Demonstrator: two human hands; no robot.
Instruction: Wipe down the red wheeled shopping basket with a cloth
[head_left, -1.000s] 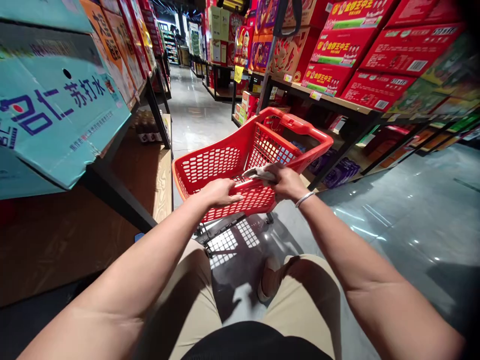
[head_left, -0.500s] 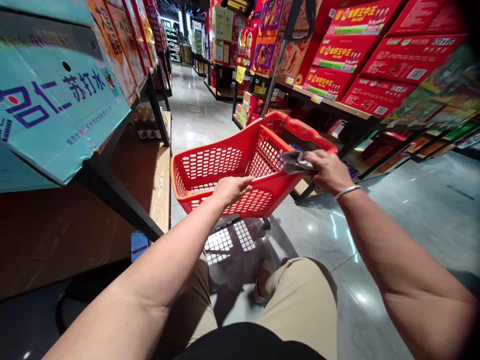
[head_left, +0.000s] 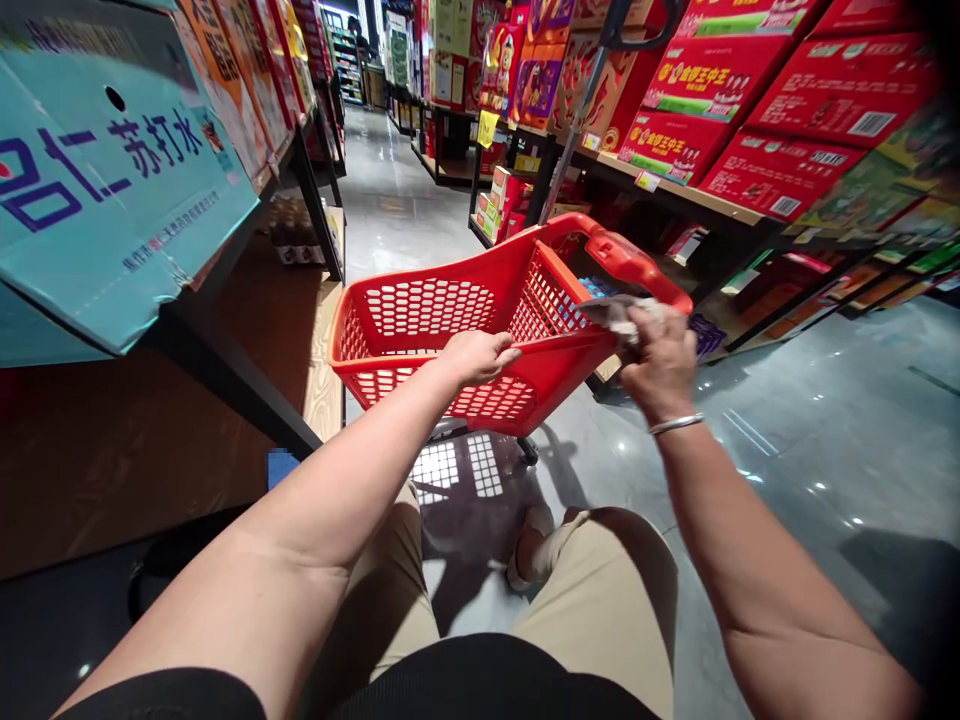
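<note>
A red plastic shopping cart (head_left: 427, 300) with perforated walls stands in front of me, its handle end at the right. My left hand (head_left: 478, 358) is closed over the near rim of the basket. At the rim close to the handle, my right hand (head_left: 660, 365) grips a greyish cloth (head_left: 616, 312) and presses it against the red plastic; motion blurs these fingers a little. Something blue (head_left: 596, 287) shows inside the cart's rear section, partly covered by the cloth.
Light-blue cartons (head_left: 120, 170) sit on the left shelf, whose dark metal leg (head_left: 247, 375) slants close to my left arm. Red boxes (head_left: 675, 145) are stacked on the right shelf. A metal pole (head_left: 577, 130) rises behind the cart. Shiny floor tiles (head_left: 367, 190) run down the aisle.
The right hand has moved slightly right and turned more upright, carrying the cloth along the rim. My left hand still holds the near rim; the view has shifted a little.
</note>
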